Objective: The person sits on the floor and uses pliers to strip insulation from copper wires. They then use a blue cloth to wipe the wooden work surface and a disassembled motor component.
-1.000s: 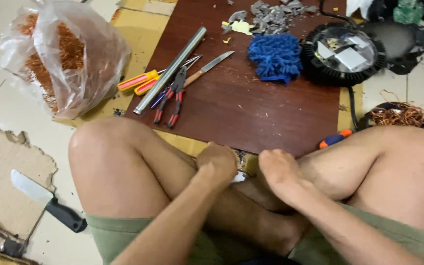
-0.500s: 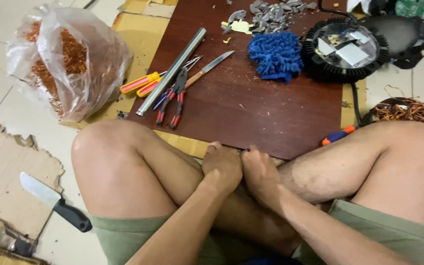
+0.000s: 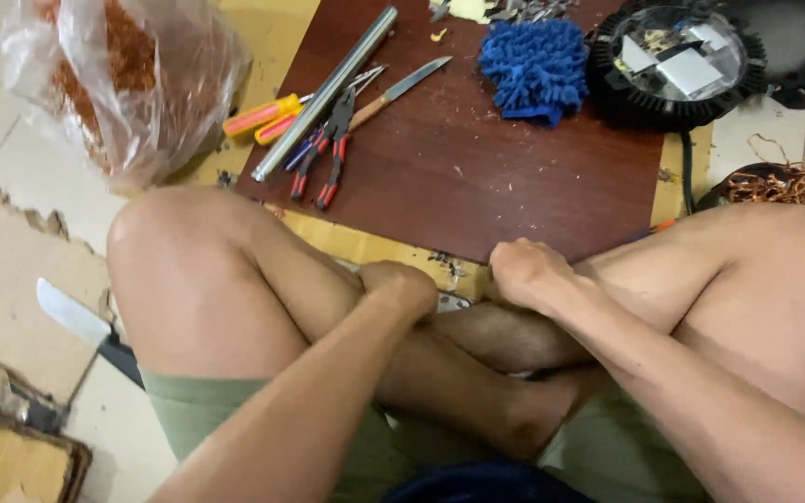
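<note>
Head view: I sat cross-legged, my left hand (image 3: 402,284) and right hand (image 3: 525,270) both curled into fists, apart, at the near edge of the brown board (image 3: 477,177) — a small metal piece (image 3: 451,302) lay between them; couldn't tell if either gripped it. Pliers (image 3: 328,149), steel rod (image 3: 326,91), blue mitt (image 3: 535,67) lay farther out.

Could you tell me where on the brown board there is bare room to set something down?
The brown board is bare in its middle and near half, between the pliers and the black round part, down to the hands. The left and far edges are crowded: metal bar, screwdrivers, blue mitt.
</note>
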